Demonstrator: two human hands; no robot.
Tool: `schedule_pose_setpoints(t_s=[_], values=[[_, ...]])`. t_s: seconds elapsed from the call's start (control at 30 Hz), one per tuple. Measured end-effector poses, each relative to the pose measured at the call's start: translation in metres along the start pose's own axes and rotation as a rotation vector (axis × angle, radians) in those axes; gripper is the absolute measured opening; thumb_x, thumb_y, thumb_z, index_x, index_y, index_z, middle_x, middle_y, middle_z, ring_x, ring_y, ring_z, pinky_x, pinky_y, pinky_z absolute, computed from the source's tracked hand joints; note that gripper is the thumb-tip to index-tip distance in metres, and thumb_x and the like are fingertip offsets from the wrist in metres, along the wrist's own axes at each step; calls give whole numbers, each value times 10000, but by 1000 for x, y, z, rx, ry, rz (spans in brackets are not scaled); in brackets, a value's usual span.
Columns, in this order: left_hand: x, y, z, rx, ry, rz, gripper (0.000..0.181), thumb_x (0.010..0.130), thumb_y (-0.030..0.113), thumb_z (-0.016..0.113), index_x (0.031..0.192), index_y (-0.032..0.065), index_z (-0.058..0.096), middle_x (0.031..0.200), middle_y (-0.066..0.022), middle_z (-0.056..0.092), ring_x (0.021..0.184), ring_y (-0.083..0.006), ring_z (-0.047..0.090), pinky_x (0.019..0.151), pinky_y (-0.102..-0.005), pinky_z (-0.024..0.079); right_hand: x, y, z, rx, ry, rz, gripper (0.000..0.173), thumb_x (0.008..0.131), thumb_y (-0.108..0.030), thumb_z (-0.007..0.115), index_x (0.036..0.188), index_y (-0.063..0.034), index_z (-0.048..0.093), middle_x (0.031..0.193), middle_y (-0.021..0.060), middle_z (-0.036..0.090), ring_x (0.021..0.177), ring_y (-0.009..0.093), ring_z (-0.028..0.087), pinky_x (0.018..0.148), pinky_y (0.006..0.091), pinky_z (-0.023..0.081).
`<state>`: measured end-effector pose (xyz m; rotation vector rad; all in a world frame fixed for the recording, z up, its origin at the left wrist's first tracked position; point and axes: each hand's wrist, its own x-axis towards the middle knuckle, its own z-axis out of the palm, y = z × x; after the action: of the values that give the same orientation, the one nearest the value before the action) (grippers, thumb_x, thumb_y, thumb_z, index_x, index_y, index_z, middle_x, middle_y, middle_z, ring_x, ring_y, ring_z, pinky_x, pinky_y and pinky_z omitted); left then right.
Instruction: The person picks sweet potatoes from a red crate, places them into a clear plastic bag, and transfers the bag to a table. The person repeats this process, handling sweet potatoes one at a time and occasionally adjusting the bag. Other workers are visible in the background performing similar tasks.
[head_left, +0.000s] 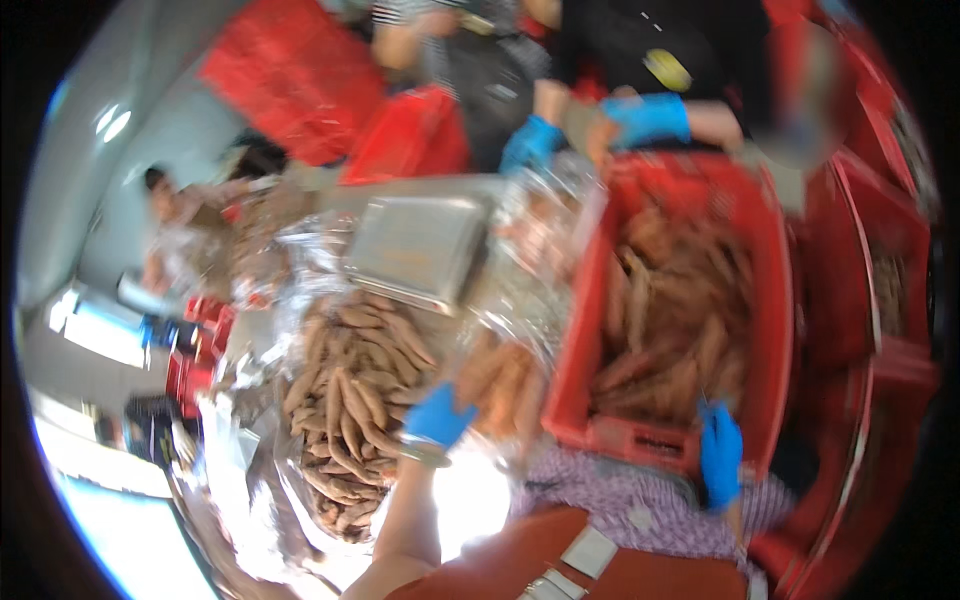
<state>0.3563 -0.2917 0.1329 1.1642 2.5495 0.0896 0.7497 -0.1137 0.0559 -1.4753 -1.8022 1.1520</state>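
Note:
My left hand (440, 416), in a blue glove, is at the near end of a clear plastic bag (517, 315) with peeled-looking orange sweet potatoes (506, 382) in it. Blur hides whether its fingers grip the bag. To its left lies a heap of brown, unpeeled sweet potatoes (352, 420). My right hand (721, 457), also blue-gloved, is over the near right end of a red plastic crate (776, 300). Long sweet potatoes (675, 322) lie inside that crate. A thin dark line shows at the right fingertips, too blurred to name.
A metal scale platform (416, 244) stands beyond the heap. Across the table a co-worker's blue-gloved hands (645, 120) are at the crate's far end. Stacked red crates (832, 262) line the right side. Other people (187, 225) are at the far left.

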Motion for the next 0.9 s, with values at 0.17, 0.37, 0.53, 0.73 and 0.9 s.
schedule_pose_setpoints(t_s=[0.17, 0.37, 0.53, 0.73, 0.9], values=[[44, 36, 51, -71, 120, 43, 471, 827, 384, 559, 1156, 51, 516, 1094, -222, 593, 959, -352, 622, 784, -450, 511, -10, 22, -19, -280, 41, -353, 207, 920, -154, 518, 1066, -43, 615, 941, 172, 653, 825, 322, 625, 735, 372, 497], [51, 44, 61, -169, 125, 52, 488, 824, 414, 563, 1181, 91, 487, 1147, -194, 565, 963, -361, 615, 804, -462, 502, -5, 10, -21, -222, -87, -241, 168, 918, -112, 467, 1010, -48, 592, 873, 163, 620, 789, 295, 595, 743, 361, 481], [49, 38, 68, -177, 244, 134, 626, 761, 443, 625, 1265, 108, 464, 1191, -195, 541, 1019, -409, 563, 863, -479, 476, 1, 40, -14, -237, -101, -242, 179, 921, -121, 469, 1022, -56, 601, 871, 164, 627, 772, 280, 605, 737, 367, 484], [42, 58, 28, -186, 164, 178, 514, 821, 368, 576, 1261, 113, 506, 1202, -198, 561, 1165, -370, 495, 938, -462, 434, 1, 22, -13, -181, -19, -220, 179, 862, -37, 480, 978, -19, 615, 819, 160, 645, 752, 270, 631, 697, 362, 491], [52, 58, 44, -216, 226, 196, 537, 825, 395, 579, 1232, 54, 507, 1089, -227, 611, 1097, -365, 541, 917, -450, 446, -6, 9, -14, -121, -72, -24, 177, 875, -64, 514, 1010, -37, 626, 910, 187, 662, 817, 327, 652, 709, 368, 503]])
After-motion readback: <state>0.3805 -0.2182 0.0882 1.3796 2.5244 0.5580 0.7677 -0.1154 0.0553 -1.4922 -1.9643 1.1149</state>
